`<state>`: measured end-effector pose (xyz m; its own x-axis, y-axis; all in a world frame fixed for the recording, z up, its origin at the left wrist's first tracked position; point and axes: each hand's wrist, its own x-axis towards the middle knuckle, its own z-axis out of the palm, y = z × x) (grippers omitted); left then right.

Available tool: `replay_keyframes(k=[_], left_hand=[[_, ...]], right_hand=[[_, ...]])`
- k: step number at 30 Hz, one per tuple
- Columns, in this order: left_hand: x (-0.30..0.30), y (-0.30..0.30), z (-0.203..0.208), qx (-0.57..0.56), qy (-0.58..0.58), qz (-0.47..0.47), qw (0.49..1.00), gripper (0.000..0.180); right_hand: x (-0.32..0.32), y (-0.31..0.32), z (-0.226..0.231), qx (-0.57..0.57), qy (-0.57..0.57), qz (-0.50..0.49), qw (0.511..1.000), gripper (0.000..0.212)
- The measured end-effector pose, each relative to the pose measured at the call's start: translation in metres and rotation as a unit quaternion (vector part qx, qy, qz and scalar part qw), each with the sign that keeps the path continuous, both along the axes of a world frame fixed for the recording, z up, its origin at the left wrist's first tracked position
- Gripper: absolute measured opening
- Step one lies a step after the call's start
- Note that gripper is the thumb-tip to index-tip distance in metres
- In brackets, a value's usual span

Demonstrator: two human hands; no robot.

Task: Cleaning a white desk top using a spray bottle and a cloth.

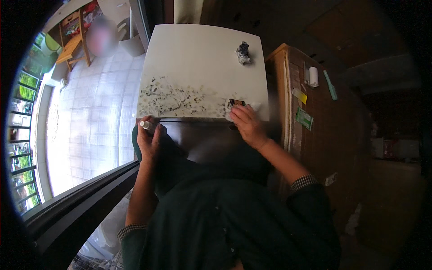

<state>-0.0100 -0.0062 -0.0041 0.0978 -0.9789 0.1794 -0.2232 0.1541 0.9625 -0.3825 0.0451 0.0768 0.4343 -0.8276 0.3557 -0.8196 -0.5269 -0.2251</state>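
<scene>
Both the left hand [148, 143] and the right hand [247, 126] are grasping something at the near edge of a white counter [202, 49]. The left hand is wrapped around a small bottle [145, 125] with a pale top, held upright or slightly tilted beside the counter's near left corner; most of the bottle is hidden by the fingers. The right hand presses a pale crumpled wad [255, 106] onto the counter near its right corner, fingers bent over it. A black and brownish patch shows just beyond the fingertips; whether it belongs to the wad or lies on the counter, I cannot tell.

Dark specks and grey smears [173, 98] cover the near part of the counter, thickest on the left and running across toward the wad. Well apart from the right hand, near the far right corner, lies a second crumpled lump [243, 54], black and whitish.

Right of the counter stands a brown box [324, 135]. On it are a white roll [313, 76], a thin teal stick [330, 84], a yellow slip [299, 95] and a green packet [304, 118]. To the left, past a dark door frame [85, 198], a wooden chair [72, 47] stands on pale floor tiles [101, 103].
</scene>
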Motion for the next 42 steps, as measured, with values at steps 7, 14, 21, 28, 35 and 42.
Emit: replay_keyframes(k=[7,14,21,28,35,42], left_hand=[[-0.001,0.001,0.003,-0.015,-0.008,-0.008,1.000,0.042],[-0.003,0.002,0.008,-0.033,-0.021,-0.013,0.999,0.042],[-0.002,0.003,0.001,-0.033,-0.046,-0.025,0.998,0.045],[-0.002,0.003,-0.001,-0.003,-0.004,-0.043,0.999,0.046],[-0.001,0.000,0.000,-0.023,-0.036,-0.049,0.998,0.043],[0.000,0.002,-0.004,-0.026,-0.022,-0.042,0.999,0.044]], right_hand=[[0.051,-0.013,-0.011,0.006,0.015,-0.030,0.999,0.040],[0.003,0.013,0.000,0.041,0.058,-0.062,0.996,0.047],[0.039,-0.004,-0.008,0.034,0.013,-0.041,0.998,0.051],[-0.060,0.032,-0.004,0.042,0.085,-0.134,0.986,0.055],[-0.023,0.029,-0.020,0.059,0.056,-0.147,0.986,0.069],[-0.037,0.025,-0.016,0.050,0.096,-0.233,0.966,0.083]])
